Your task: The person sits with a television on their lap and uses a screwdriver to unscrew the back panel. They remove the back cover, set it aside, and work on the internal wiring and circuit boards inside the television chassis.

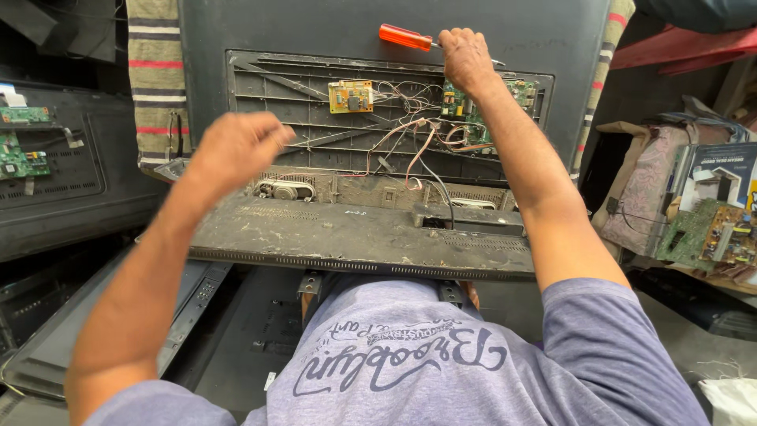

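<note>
A: What's the big thing in the middle?

B: An opened TV back (371,237), dusty. The right hand (465,59), top middle, is clenched on an orange screwdriver (404,36) by the green board (473,110).

A: And the left hand (236,146)?

B: Closed in a fist, holding nothing I can see.

A: What could go wrong?

B: The tip might slip and snag the thin wires (410,134). The tip is hidden behind the hand.

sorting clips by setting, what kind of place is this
Probably an electronics repair or salvage workshop. The right hand holds an orange-handled screwdriver over an opened television back with bare circuit boards. More television shells and loose boards are piled around.
</note>
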Motion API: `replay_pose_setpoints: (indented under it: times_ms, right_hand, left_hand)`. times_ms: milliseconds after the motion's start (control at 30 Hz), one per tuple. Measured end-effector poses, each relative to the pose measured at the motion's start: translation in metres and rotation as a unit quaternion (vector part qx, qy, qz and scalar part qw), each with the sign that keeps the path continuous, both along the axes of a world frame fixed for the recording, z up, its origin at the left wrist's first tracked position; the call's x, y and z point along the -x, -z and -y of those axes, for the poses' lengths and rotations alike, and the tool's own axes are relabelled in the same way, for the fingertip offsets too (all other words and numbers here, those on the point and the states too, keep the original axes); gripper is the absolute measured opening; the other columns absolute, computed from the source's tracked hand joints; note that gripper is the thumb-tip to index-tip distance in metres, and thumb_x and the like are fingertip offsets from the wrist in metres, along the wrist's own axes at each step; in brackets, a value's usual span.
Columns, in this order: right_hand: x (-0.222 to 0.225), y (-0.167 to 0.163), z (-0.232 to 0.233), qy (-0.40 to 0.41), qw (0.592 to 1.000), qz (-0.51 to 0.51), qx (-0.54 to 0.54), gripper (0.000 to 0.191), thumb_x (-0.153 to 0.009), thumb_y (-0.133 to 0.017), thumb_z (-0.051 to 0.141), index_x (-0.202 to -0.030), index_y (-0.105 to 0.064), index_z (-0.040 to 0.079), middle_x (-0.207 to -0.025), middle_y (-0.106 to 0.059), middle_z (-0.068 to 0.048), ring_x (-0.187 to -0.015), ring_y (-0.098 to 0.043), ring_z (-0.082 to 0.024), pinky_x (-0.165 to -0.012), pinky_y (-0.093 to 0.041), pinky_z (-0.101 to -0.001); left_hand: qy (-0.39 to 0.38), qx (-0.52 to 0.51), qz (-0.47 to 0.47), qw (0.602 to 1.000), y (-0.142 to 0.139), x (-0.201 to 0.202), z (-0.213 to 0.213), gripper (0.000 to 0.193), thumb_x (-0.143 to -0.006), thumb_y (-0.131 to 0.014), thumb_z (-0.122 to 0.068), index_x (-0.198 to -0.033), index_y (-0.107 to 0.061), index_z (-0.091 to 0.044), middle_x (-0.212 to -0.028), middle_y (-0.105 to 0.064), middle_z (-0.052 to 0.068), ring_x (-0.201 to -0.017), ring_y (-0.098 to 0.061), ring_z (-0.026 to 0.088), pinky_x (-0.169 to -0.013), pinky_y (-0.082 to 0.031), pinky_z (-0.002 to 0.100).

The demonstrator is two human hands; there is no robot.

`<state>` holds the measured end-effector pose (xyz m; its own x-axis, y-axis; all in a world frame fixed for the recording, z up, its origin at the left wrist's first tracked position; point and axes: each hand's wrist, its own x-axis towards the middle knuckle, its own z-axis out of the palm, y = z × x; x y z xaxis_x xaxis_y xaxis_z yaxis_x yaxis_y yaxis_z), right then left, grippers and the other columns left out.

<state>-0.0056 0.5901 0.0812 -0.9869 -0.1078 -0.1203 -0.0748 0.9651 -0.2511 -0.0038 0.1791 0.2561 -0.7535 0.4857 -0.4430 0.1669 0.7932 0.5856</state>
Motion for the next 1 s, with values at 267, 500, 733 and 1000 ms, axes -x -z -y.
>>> replay_pose_setpoints:
  times_ms: [267, 500, 733, 1000]
  right_hand:
    - [-0.002, 0.005, -0.007, 0.016, 0.999, 0.025, -0.019, 0.02, -0.093, -0.055, -0.007, -0.105, -0.065, 0.006, -0.103, -0.064, -0.015, -0.102, -0.059, -0.031, -0.09, -0.047, -0.0448]
    - [-0.02, 0.01, -0.02, 0.002, 1.0, 0.006, 0.028, 0.013, -0.098, -0.063, 0.008, -0.11, -0.066, 0.003, -0.103, -0.063, -0.015, -0.1, -0.059, -0.029, -0.093, -0.049, -0.0431]
    - [-0.055, 0.008, -0.035, 0.024, 0.997, 0.03, 0.06, 0.012, -0.109, -0.065, 0.016, -0.107, -0.067, 0.004, -0.103, -0.067, -0.013, -0.103, -0.063, -0.027, -0.097, -0.051, -0.041]
    - [-0.05, 0.013, 0.024, 0.002, 0.993, 0.099, 0.062, 0.043, -0.092, -0.075, 0.048, -0.106, -0.068, 0.007, -0.103, -0.068, -0.014, -0.099, -0.065, -0.029, -0.086, -0.052, -0.0438]
  left_hand:
    - [0.06, -0.096, 0.036, 0.993, -0.034, -0.09, -0.032, 0.029, -0.097, -0.065, -0.039, -0.092, -0.074, -0.012, -0.066, -0.067, 0.012, -0.059, -0.065, 0.03, -0.056, -0.05, 0.042]
    - [0.069, -0.122, 0.022, 0.99, -0.03, -0.125, -0.044, 0.027, -0.096, -0.067, -0.035, -0.09, -0.073, -0.009, -0.064, -0.067, 0.012, -0.06, -0.066, 0.031, -0.056, -0.05, 0.044]
    - [0.083, -0.145, -0.087, 0.982, -0.028, -0.132, -0.042, 0.024, -0.097, -0.07, -0.028, -0.083, -0.069, -0.008, -0.062, -0.063, 0.011, -0.057, -0.063, 0.03, -0.053, -0.048, 0.043]
    - [0.065, -0.173, -0.167, 0.968, -0.033, -0.131, -0.049, 0.02, -0.095, -0.073, -0.024, -0.084, -0.071, -0.009, -0.061, -0.061, 0.009, -0.055, -0.062, 0.027, -0.051, -0.048, 0.041]
